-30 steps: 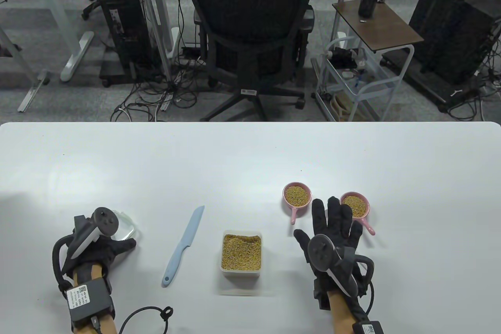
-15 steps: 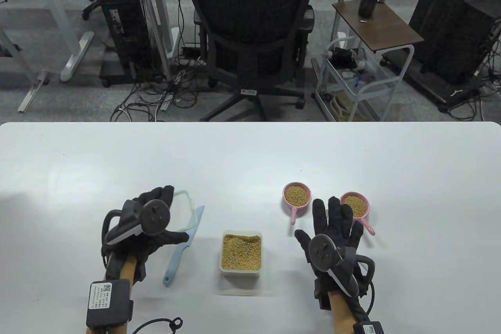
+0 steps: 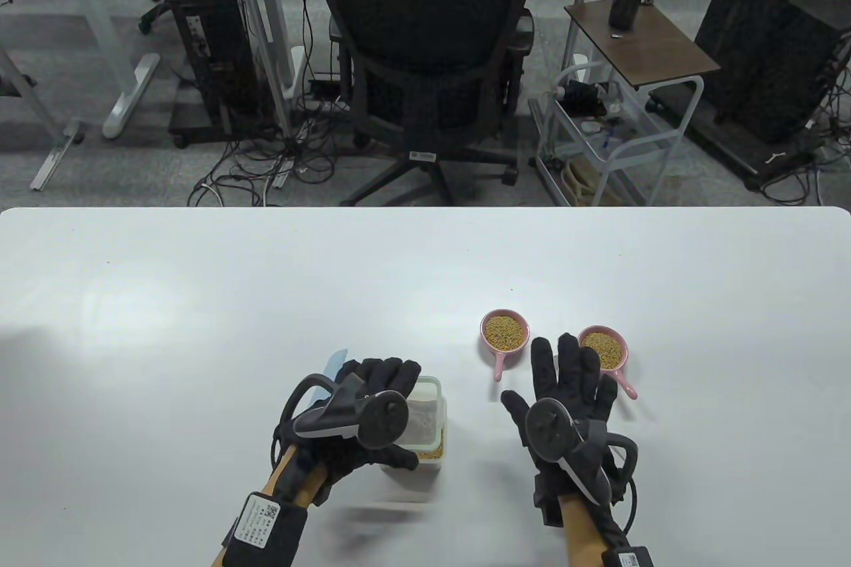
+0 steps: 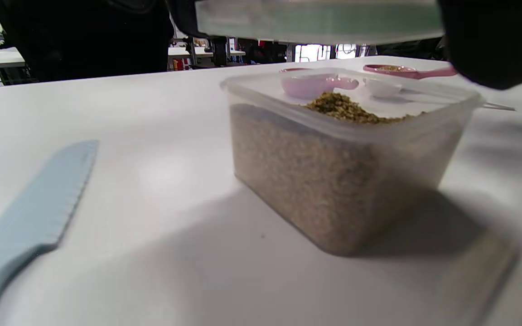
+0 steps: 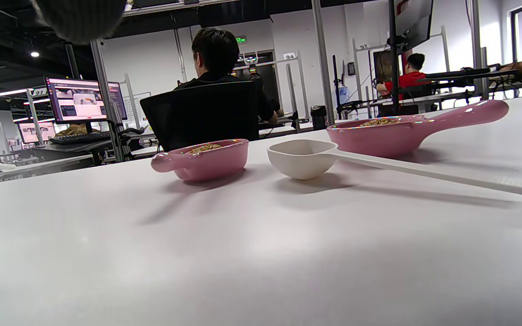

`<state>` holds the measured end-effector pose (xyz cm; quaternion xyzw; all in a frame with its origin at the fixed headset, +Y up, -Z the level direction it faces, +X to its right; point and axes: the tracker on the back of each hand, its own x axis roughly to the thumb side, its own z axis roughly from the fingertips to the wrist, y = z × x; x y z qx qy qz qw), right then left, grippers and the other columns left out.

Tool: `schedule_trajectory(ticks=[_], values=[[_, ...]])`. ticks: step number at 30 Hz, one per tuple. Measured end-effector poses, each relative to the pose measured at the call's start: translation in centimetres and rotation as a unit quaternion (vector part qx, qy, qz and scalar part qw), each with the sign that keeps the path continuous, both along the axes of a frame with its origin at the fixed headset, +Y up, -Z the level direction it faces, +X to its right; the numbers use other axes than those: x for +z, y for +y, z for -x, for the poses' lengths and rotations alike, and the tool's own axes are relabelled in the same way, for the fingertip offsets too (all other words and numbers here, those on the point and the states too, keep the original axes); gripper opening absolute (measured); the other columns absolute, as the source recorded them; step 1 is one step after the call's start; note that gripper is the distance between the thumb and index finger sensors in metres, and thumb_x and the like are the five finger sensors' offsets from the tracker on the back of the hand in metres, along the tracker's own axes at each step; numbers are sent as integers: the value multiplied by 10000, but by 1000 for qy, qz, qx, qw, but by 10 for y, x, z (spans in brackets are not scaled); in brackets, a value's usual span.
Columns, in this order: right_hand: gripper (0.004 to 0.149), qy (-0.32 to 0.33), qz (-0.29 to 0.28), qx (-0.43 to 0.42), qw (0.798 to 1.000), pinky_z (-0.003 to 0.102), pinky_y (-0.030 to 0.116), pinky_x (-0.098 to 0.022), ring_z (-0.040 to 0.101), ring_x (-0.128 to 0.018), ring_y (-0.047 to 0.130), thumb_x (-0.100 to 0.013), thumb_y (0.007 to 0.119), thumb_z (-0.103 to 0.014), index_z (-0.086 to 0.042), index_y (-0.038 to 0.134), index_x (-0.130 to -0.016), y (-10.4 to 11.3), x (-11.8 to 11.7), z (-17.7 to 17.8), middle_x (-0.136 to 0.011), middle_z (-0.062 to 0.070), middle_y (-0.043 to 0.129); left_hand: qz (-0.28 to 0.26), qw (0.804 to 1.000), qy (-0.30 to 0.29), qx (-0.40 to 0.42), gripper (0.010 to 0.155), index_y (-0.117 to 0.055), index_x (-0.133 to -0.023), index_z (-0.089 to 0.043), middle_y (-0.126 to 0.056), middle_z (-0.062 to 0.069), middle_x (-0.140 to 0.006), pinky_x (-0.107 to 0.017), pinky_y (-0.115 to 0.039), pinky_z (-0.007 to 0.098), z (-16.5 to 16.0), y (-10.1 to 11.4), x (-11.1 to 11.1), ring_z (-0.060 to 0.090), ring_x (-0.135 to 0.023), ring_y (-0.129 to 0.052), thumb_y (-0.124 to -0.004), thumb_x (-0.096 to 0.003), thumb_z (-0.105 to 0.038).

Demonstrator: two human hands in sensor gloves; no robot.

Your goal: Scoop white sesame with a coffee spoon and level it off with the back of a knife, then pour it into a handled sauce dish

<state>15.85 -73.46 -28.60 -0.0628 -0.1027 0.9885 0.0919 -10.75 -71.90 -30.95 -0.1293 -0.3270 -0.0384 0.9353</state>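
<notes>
Presently: left hand (image 3: 362, 424) grips clear plastic lid (image 4: 320, 20) just above sesame-filled translucent tub (image 4: 351, 163), poised for closing. Right hand (image 3: 565, 394) flat on table (image 3: 266, 294), fingers straight, covering white coffee spoon (image 5: 304, 158). Pink handled sauce dishes (image 3: 505, 332) filled. Pale blue knife (image 4: 25, 226) left of tub.

clear tub of sesame (image 4: 347, 167) sits near the tabletop's front edge; two pink handled dishes (image 3: 504, 333) (image 3: 604, 349) hold sesame; white spoon (image 5: 304, 158) lies between them; blue knife (image 4: 25, 222) lies flat.

Knife (image 3: 334, 361) mostly hidden under left hand (image 3: 362, 417), spoon handle (image 5: 447, 176) cut off at right edge, lid (image 4: 320, 20) cropped by top edge
</notes>
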Motion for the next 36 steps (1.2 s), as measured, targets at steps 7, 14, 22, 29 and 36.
schedule_trajectory(ticks=[7,14,22,29,36], values=[[838,0,0,-4,1000,653,254,-778,404,-1162,258,-547,699,-636,-338,289,-1215,0,0,-1,-1294,77,198,6,1000,-2,-18,1202,-175,-1209,-96,-320,220,-1262,-790,-388,728,-6,-12,2,476,-1140,-443,-757,-392,-759],[835,-1,-2,-5,1000,653,255,-777,402,-1161,259,-548,698,-635,-336,295,-1215,1,0,-1,-1294,81,199,4,1000,3,-29,1196,-181,-1211,-105,-315,212,-1262,-787,-379,733,-7,-16,3,473,-1139,-436,-752,-390,-761],[830,-2,-1,-3,1000,651,257,-778,401,-1161,263,-549,698,-634,-332,307,-1216,2,1,-1,-1293,80,202,-2,999,11,-32,1183,-217,-1220,-149,-333,182,-1274,-781,-360,752,-9,-17,4,448,-1153,-455,-724,-359,-782],[832,0,-2,-1,1000,652,258,-776,399,-1160,264,-548,697,-636,-327,311,-1217,2,1,0,-1293,83,204,-23,998,-2,-62,1190,-183,-1218,-150,-302,184,-1276,-789,-372,739,-11,-20,7,457,-1161,-452,-650,-339,-802],[813,16,-19,7,1000,649,273,-775,391,-1160,291,-550,676,-643,-312,347,-1216,4,4,7,-1293,83,253,25,1000,4,-10,1200,-125,-1205,-127,-213,178,-1290,-778,-343,741,0,-22,3,492,-1193,-312,-575,-328,-812]])
